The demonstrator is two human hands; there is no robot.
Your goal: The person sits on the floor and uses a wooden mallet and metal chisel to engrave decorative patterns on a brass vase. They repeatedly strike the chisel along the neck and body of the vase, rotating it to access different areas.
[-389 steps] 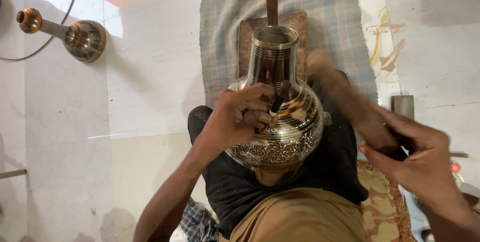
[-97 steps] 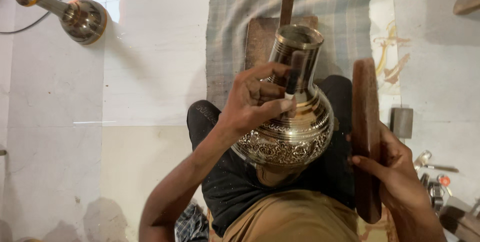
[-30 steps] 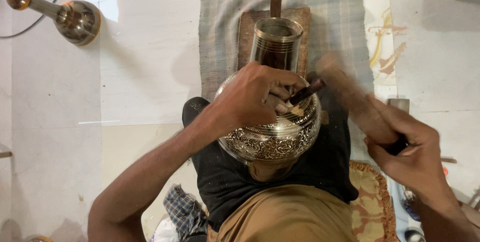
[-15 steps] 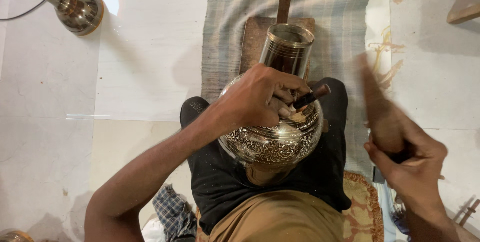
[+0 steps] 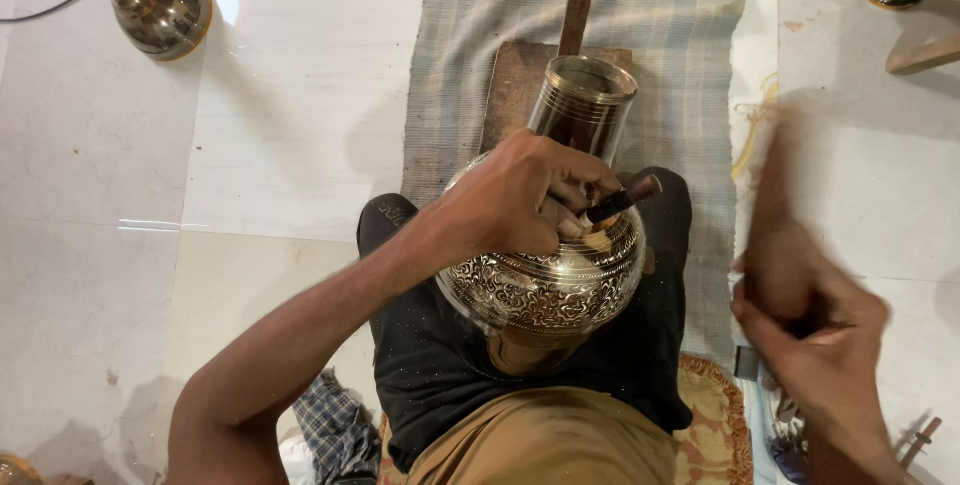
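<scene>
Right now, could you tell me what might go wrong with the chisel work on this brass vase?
The left hand pinches the short chisel close to its struck end, so a stray blow from the wooden mallet in the right hand could hit the fingers. The round engraved vase rests on the lap, seemingly unclamped, and might roll, letting the chisel skid across the pattern.

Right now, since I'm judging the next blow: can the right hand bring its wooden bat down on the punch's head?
Probably yes. The right hand holds the blurred wooden bat raised beside the vase, and the punch sticks out of the left hand uncovered.
</scene>
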